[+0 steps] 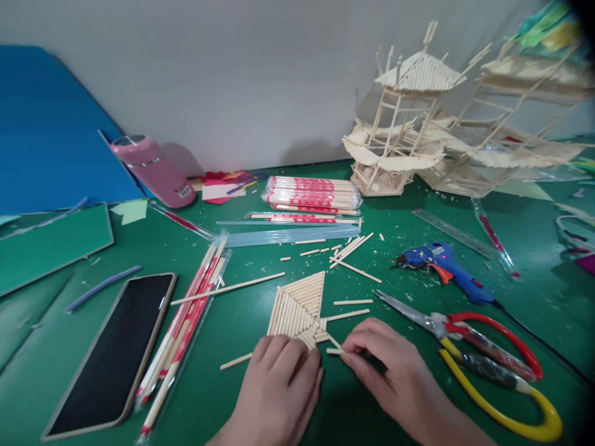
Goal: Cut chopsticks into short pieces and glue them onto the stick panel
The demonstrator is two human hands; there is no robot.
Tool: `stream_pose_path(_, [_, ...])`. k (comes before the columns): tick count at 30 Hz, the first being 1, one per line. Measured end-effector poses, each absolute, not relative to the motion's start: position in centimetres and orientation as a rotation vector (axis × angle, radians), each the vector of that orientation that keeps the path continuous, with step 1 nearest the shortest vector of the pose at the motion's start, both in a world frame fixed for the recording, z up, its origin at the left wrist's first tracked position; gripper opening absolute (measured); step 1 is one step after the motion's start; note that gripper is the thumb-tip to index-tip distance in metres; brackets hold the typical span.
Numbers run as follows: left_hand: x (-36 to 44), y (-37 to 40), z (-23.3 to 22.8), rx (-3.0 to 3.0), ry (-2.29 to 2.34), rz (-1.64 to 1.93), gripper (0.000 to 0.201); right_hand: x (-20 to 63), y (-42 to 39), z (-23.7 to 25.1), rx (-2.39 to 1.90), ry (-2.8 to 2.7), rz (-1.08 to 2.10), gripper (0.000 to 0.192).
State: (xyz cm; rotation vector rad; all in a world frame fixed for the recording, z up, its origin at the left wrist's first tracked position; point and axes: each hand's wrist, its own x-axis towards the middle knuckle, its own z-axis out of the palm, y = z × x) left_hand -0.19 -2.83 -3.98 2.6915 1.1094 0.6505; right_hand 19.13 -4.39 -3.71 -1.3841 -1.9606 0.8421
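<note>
In the head view, a panel of short wooden chopstick pieces (297, 303), laid side by side in angled rows, lies on the green table. My left hand (281, 384) is closed over its near edge, pressing it down and hiding that part. Just right of the panel, my right hand (385, 365) pinches a short chopstick piece (333, 341) between thumb and forefinger. Another short piece (333, 351) touches the fingertips. Two cut pieces, one a loose stick (353, 302), lie above the right hand. A longer chopstick (236, 360) pokes out beside my left hand.
Right of my hands lie scissors (465, 341) with red and yellow handles and a blue glue gun (441, 266). Wrapped chopsticks (186, 334) and a phone (111, 353) lie left. Behind stand a pink bottle (153, 170), a chopstick pack (311, 193) and a stick-built tower (395, 124).
</note>
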Motion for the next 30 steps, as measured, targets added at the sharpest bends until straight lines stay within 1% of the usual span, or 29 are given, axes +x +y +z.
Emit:
stream_pose_path(7, [-0.3,-3.4,-3.6,2.472,1.167,0.751,0.015,19.3,-5.0,-3.6,-1.421,-1.853,0.905,0.011])
stream_pose_path(10, [0.3,-3.7,-2.7,2.549,1.222,0.798,0.018,19.2,-5.4,-3.0,-1.346,-1.906,0.942,0.010])
stream_pose_path(14, [0.9,-4.1,-2.1,2.760,1.075,0.732,0.020,19.2,-5.7,-2.0,-1.256,-1.984,1.025,0.010])
stream_pose_path(18, [0.2,-4.6,-2.3,2.658,1.115,0.785,0.021,19.1,-4.6,-1.9,-1.286,-1.873,1.116,0.009])
stream_pose_path(21, [-0.6,-4.7,-1.9,2.383,1.222,0.827,0.019,18.3,-3.4,-2.3,-1.341,-2.005,0.966,0.009])
stream_pose_path(24, [-0.7,-4.2,-0.9,2.061,1.371,0.926,0.016,17.3,-2.5,-2.9,-1.367,-2.172,0.809,0.014])
stream_pose_path(27, [0.1,-3.1,0.0,1.828,1.432,0.934,0.018,16.6,-2.1,-3.4,-1.379,-2.225,0.766,0.015])
stream_pose_path(30, [1.2,-2.1,0.0,1.727,1.359,0.953,0.018,16.3,-2.0,-3.8,-1.379,-2.269,0.738,0.016])
